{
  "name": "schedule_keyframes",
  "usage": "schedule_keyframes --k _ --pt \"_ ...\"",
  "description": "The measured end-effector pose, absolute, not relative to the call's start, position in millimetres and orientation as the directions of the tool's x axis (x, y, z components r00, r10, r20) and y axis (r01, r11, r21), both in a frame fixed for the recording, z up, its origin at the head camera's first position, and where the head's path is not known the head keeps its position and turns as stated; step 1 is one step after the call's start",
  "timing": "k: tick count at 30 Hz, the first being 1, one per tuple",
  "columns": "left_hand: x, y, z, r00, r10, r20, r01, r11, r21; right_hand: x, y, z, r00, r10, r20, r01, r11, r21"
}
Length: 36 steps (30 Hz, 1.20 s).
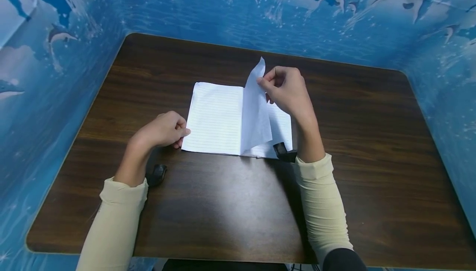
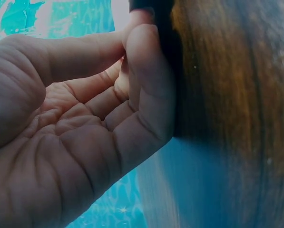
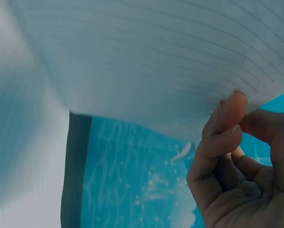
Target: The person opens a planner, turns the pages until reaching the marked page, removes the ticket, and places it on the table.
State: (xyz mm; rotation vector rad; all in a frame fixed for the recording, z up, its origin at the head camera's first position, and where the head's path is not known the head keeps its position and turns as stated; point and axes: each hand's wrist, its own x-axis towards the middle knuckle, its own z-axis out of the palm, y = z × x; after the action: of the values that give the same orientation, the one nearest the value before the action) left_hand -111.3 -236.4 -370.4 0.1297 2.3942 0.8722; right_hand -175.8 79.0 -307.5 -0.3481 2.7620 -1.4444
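An open lined notebook (image 1: 213, 118) lies on the brown wooden table, its left page flat. One page (image 1: 254, 112) stands raised from the middle fold, curving up to a pointed corner. My right hand (image 1: 288, 89) pinches that page near its upper outer edge between thumb and fingers. In the right wrist view the ruled page (image 3: 146, 57) hangs above the right hand (image 3: 241, 166). My left hand (image 1: 163, 130) pinches the notebook's lower left edge, thumb on top. The left wrist view shows the left hand (image 2: 84, 109) with thumb and index fingertips together; the notebook is barely visible there.
The dark wooden table (image 1: 372, 159) spreads around the notebook. Blue cloth printed with dolphins (image 1: 186, 15) hangs along its back and sides. Black wrist devices sit under both wrists, the left one (image 1: 157, 175) near the table and the right one (image 1: 284, 153) over the notebook's lower edge.
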Motion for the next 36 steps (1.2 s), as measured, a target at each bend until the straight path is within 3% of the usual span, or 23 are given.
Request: schedule_keyframes --k 20,36 --pt "-110 -235 -371 -0.839 0.286 -0.463 -0.087 0.768 0.634 -179 10 -322 -0.964 -0.254 0.074 -0.184 0.442 -0.878" --pt "-111 -240 -371 -0.831 0.321 -0.454 -0.059 0.760 0.647 -181 -46 -353 -0.949 -0.314 -0.025 -0.141 0.494 -0.858"
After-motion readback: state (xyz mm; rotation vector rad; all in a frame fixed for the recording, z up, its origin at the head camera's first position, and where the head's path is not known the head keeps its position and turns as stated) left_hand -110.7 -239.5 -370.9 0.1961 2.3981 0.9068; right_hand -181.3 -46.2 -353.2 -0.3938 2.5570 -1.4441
